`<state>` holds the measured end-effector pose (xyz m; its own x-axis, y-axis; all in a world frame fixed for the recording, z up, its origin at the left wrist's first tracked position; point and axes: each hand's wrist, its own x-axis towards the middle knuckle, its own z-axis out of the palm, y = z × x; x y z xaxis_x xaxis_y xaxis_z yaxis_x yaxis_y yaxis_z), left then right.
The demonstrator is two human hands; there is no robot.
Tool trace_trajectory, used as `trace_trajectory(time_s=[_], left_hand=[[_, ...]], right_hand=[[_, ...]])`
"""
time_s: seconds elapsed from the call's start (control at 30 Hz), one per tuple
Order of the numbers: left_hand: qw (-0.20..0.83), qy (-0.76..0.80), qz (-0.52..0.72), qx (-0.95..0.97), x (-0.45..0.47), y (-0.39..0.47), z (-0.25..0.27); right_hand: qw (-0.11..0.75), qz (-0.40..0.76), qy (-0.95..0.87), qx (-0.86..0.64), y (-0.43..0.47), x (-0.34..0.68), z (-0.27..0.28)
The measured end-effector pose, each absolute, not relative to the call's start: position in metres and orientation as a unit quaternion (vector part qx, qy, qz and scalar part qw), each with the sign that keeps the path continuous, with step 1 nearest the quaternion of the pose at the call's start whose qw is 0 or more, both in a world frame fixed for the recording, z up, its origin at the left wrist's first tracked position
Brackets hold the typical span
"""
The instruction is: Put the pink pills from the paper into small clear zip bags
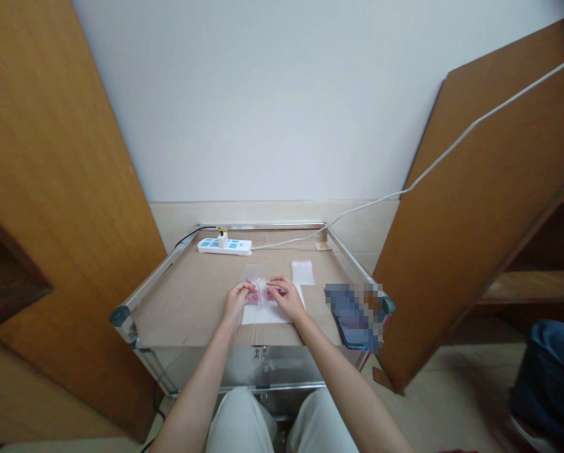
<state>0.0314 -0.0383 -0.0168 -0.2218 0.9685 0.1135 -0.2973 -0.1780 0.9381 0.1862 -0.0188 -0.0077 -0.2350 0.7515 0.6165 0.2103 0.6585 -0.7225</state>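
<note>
My left hand [237,301] pinches the left side of a small clear plastic bag [261,292] with pink-red contents too small to make out. From the other side, my right hand [287,297] has its fingers closed on the bag's right part, where more pink-red shows under the fingertips. Whether this is one bag or two overlapping ones I cannot tell. Beneath both hands lies a white sheet of paper [265,315]. Just beyond them is another flat, clear bag [254,269]. A pile of clear bags [302,273] rests behind my right hand.
A white power strip [225,246] with a plug sits at the back left of the cardboard-covered table [178,302]; its white cable [366,204] runs right. A blurred dark object [357,318] lies front right. Metal rails edge the table. Another person's leg [552,377] is at far right.
</note>
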Motion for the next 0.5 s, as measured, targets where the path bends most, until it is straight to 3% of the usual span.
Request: trace_trajectory(time_s=[0.23,0.5], left_hand=[[0.514,0.398,0.658,0.379,0.0333,-0.0450,-0.0095],[0.477,0.414,0.651,0.421,0.0329,-0.0441,-0.0111]], right_hand=[[0.490,0.251,-0.776,-0.307,-0.0208,0.1845,-0.0079],[0.476,0.221,-0.788,-0.323,-0.0218,0.1844,-0.0085]])
